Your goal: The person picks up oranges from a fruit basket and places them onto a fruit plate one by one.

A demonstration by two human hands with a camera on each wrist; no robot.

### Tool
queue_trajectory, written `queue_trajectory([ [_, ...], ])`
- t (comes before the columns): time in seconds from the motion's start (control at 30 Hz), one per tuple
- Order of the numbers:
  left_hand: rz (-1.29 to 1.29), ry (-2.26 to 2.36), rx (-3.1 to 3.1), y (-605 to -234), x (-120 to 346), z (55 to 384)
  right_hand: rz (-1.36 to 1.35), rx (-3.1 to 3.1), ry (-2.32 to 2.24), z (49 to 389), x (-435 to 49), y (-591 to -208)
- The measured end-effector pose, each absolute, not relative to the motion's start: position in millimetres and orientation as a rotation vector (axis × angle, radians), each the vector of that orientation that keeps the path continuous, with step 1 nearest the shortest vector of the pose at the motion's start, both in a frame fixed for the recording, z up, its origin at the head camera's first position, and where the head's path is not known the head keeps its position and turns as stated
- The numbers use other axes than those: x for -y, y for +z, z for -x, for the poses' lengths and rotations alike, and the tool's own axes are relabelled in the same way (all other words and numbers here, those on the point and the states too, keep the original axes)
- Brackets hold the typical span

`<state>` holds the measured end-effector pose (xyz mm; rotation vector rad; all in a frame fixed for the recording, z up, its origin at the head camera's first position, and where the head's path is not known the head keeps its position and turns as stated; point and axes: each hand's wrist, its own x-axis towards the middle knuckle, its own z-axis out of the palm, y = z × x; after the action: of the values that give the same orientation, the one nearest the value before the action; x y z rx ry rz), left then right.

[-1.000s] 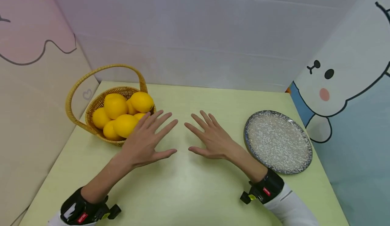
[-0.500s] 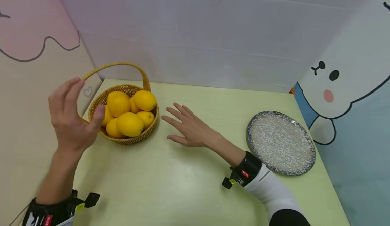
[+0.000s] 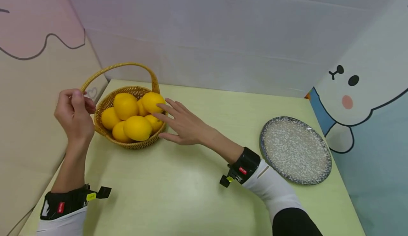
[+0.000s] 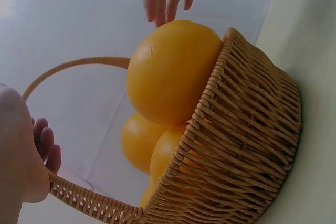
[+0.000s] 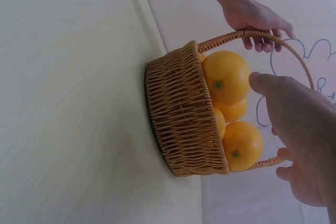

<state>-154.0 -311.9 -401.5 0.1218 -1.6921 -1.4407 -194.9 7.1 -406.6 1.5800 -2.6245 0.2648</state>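
Wicker basket (image 3: 145,143): upright on the pale table (image 3: 178,193), back left area, handle (image 3: 124,64) standing up over it.
Lemons (image 3: 137,128): piled inside the basket, all still in there afaict. Look orange-ish in the wrist cams tho.
Left hand (image 3: 75,115): fingers now curled round the L side of the handle. 0.5 s ago they were spread right by it, so that grip's brand new.
Right hand (image 3: 186,124): fingers apart n fairly straight, holding nothing. Came over from mid-table to the basket's R rim; tips rly close to the lemons, can't tell if touching.
Speckled plate (image 3: 295,150): far R on the table, well apart from the basket, hasn't budged afaict.
Basket + both hands: imo L grip steadies it n R has fruit in reach, but no lemon's held atm.
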Motion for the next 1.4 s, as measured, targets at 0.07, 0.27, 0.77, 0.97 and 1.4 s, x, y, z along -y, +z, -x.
queue_trajectory([
  [0.07,-0.161,-1.423,1.711,-401.1,312.4,156.5,-1.578,2.629,0.272,197.7,-1.7,-403.4],
  [0.27,-0.292,-1.266,1.786,-398.5,311.5,155.2,-1.555,2.644,0.301,212.8,14.1,-395.0],
  [0.77,-0.306,-1.154,1.804,-410.1,318.8,168.2,-1.479,2.770,0.225,243.1,41.9,-381.7],
  [0.97,-0.305,-1.137,1.806,-411.9,320.6,167.2,-1.485,2.798,0.219,246.4,51.3,-383.3],
  [1.4,-0.279,-1.137,1.800,-413.7,325.4,165.8,-1.403,2.817,0.114,247.0,66.9,-391.4],
])
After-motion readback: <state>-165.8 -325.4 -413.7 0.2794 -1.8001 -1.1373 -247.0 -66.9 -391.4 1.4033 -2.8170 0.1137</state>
